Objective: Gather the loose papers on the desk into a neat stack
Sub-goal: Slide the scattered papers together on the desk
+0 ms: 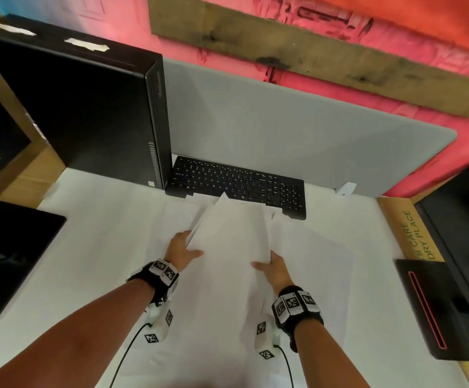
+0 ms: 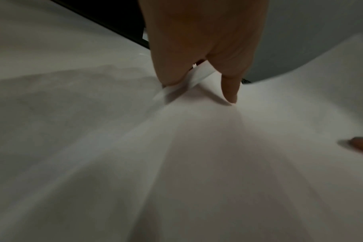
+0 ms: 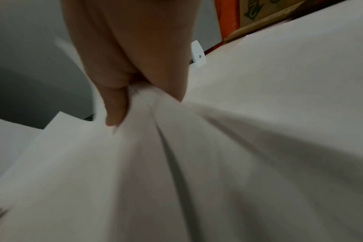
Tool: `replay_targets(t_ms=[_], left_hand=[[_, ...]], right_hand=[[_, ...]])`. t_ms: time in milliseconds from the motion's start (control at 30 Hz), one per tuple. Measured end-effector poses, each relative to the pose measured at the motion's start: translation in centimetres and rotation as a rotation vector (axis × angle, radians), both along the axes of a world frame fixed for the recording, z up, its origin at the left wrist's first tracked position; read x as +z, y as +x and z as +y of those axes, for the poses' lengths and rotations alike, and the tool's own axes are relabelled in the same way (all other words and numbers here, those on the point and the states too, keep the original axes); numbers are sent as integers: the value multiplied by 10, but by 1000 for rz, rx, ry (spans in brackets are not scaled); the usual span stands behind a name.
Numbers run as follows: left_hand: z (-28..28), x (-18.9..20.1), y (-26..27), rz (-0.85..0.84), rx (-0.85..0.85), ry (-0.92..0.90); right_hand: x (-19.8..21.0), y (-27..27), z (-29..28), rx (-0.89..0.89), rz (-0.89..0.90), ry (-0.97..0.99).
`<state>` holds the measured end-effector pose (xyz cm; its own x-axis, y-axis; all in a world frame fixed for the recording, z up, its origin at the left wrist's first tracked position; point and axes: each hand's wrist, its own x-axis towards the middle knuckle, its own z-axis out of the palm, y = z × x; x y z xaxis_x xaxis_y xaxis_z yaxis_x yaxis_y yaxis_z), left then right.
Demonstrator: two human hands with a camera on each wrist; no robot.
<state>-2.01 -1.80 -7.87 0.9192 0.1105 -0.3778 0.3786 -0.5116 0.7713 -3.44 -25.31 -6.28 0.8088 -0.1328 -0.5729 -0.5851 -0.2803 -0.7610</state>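
Bright, even overhead light washes out the white paper sheets [image 1: 233, 228] in the wide-angle head view, which bends at its edges; both wrist views are dim, soft and motion-blurred, with faint shadows.

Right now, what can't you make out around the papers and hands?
- Sheet count: papers overlap; white on white in the head view.
- Left hand fingers: under the sheets' edge; left wrist view blurred.
- Right hand fingertips: hidden by paper.
- Keyboard front edge: covered by sheet corners.
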Motion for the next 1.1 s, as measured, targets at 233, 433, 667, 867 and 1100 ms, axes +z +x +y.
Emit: replay_targets(t_ms=[233,433,667,867,1100], left_hand=[[13,16,3,-123,151,-112],[8,53,23,-66,134,-594],[-14,69,15,-59,55,-618],[-12,105,24,-99,79,-746],[-7,186,32,-342,-192,-763]], right_hand=[[37,-16,-34,-62,-91,270],[52,-9,-45,-291,-154,375],[60,1,-31,-151,-85,154],[131,1,-41,-45,-401,115],[195,1,-46,-91,-786,121]])
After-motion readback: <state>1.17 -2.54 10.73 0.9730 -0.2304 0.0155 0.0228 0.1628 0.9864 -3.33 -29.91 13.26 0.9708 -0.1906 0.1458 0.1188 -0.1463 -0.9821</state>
